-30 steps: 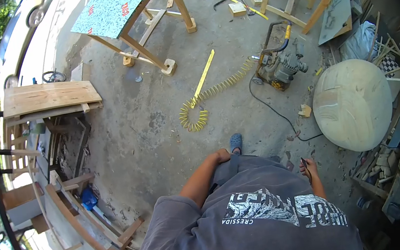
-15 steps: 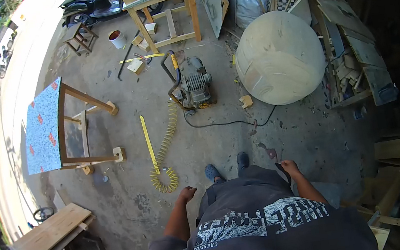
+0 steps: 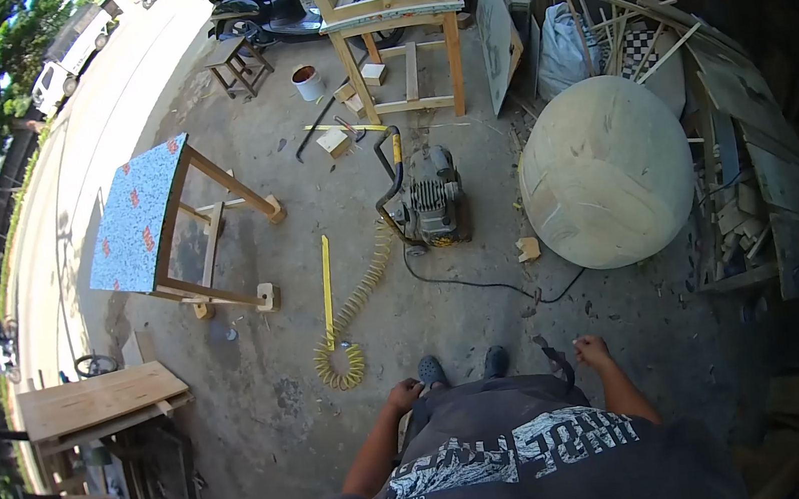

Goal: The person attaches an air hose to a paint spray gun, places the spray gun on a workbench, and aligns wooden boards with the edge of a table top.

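My left hand (image 3: 406,395) is closed beside the left side of my waist, near a blue clog (image 3: 432,371); what its fingers hold, if anything, is hidden. Out to the right of my waist, my right hand (image 3: 592,352) has its fingers curled, and I cannot make out anything in them. A dark strap-like piece (image 3: 558,362) stands out from my waist just left of that hand, with a small gap visible between them. My other clog (image 3: 495,361) rests on the concrete floor.
Ahead stand a compressor (image 3: 433,195) with a coiled yellow hose (image 3: 369,284) and a black cable (image 3: 470,283). A large rounded wooden form (image 3: 606,172) is at the right. A blue-topped wooden frame (image 3: 141,218) and a workbench (image 3: 101,400) stand left; wood scraps (image 3: 744,219) lie far right.
The view has swung right, then back left a little. My left hand has come away from my waist front. The dark piece, earlier in my right hand, now shows apart from it.
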The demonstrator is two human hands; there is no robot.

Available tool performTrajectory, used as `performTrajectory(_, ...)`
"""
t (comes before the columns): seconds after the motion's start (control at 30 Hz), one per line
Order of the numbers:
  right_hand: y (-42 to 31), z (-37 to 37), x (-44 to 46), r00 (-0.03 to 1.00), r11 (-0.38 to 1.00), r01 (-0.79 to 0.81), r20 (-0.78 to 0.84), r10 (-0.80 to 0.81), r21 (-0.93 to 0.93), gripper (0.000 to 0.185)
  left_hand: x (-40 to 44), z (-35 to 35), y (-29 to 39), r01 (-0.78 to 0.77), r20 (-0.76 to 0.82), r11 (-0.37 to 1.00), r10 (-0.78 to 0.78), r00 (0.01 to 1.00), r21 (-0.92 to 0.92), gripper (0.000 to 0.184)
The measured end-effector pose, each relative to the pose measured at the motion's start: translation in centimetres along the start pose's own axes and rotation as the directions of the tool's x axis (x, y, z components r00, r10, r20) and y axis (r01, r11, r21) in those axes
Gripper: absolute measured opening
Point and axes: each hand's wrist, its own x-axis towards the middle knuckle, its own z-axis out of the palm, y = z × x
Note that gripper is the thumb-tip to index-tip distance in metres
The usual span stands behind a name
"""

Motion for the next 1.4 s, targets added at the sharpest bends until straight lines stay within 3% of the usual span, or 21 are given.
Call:
performTrajectory(0.17, -10.2, 1.5, 1.7, 0.989, 0.993, 0.101, 0.103, -0.107, 0.061, 0.017, 0.3, 1.4, -8.7, 0.102, -0.088, 0.994, -0.097, 0.991, 0.050, 0.040)
performTrajectory(0.23, -13.7, 2.1, 2.7, 0.966, 0.980, 0.199, 0.173, -0.194, -0.015, 0.019, 0.4, 1.6, -10.2, 0.255, -0.104, 0.963, -0.264, 0.959, -0.088, 0.041)
performTrajectory(0.4, -22.1, 4.0, 6.5, 0.921, 0.957, 0.290, 0.281, -0.271, -0.026, 0.020, 0.8, -0.2, -7.1, 0.360, -0.069, 0.895, -0.390, 0.918, -0.265, 0.037)
performTrajectory(0.47, -25.0, 4.7, 9.2, 0.905, 0.939, 0.343, 0.280, -0.322, -0.030, 0.023, 3.7, -1.6, -5.3, 0.388, -0.052, 0.872, -0.421, 0.906, -0.300, 0.035)
performTrajectory(0.57, -27.2, 4.3, 12.7, 0.932, 0.937, 0.312, 0.239, -0.271, -0.155, 0.023, 9.5, -4.2, -2.4, 0.392, -0.045, 0.860, -0.429, 0.902, -0.327, 0.033)
performTrajectory(0.63, -25.4, 2.7, 17.6, 0.948, 0.906, 0.292, 0.217, -0.233, -0.306, 0.021, 14.0, -6.6, 0.3, 0.375, -0.065, 0.850, -0.426, 0.902, -0.370, 0.034)
performTrajectory(0.7, -27.0, 0.7, 17.5, 0.968, 0.919, 0.218, 0.193, -0.161, -0.328, 0.021, 18.6, -8.9, 3.1, 0.169, -0.175, 0.931, -0.234, 0.956, -0.324, 0.036)
performTrajectory(0.77, -30.4, -0.7, 18.5, 0.979, 0.926, 0.164, 0.174, -0.109, -0.341, 0.020, 21.7, -12.1, 8.9, 0.084, -0.204, 0.917, -0.175, 0.963, -0.391, 0.038)
performTrajectory(0.83, -32.4, -2.0, 19.7, 0.994, 0.982, 0.012, 0.109, 0.009, -0.188, 0.018, 23.2, -15.5, 14.7, -0.065, -0.291, 0.906, -0.066, 0.954, -0.419, 0.036)
performTrajectory(0.97, -40.2, -1.7, 23.3, 0.994, 0.988, 0.052, 0.102, -0.037, -0.143, 0.018, 24.6, -20.1, 21.5, -0.175, -0.357, 0.811, -0.045, 0.933, -0.559, 0.034)
performTrajectory(1.13, -59.8, 1.0, 27.4, 0.938, 0.946, 0.317, 0.168, -0.303, -0.062, 0.019, 26.1, -19.8, 20.4, 0.059, -0.260, 0.707, -0.334, 0.906, -0.704, 0.032)
performTrajectory(1.2, -69.3, 1.8, 31.9, 0.853, 0.878, 0.478, 0.218, -0.475, 0.043, 0.017, 26.3, -17.3, 17.8, 0.146, -0.217, 0.610, -0.481, 0.849, -0.779, 0.030)
performTrajectory(1.37, -95.9, 5.8, 41.1, 0.581, 0.608, 0.793, 0.252, -0.774, 0.040, 0.020, 23.2, -11.5, 19.2, 0.319, -0.080, 0.334, -0.792, 0.605, -0.887, 0.023)
performTrajectory(1.4, -100.5, 7.2, 44.0, 0.547, 0.558, 0.830, 0.240, -0.802, -0.027, 0.021, 22.6, -10.2, 20.7, 0.291, -0.062, 0.276, -0.814, 0.577, -0.916, 0.023)
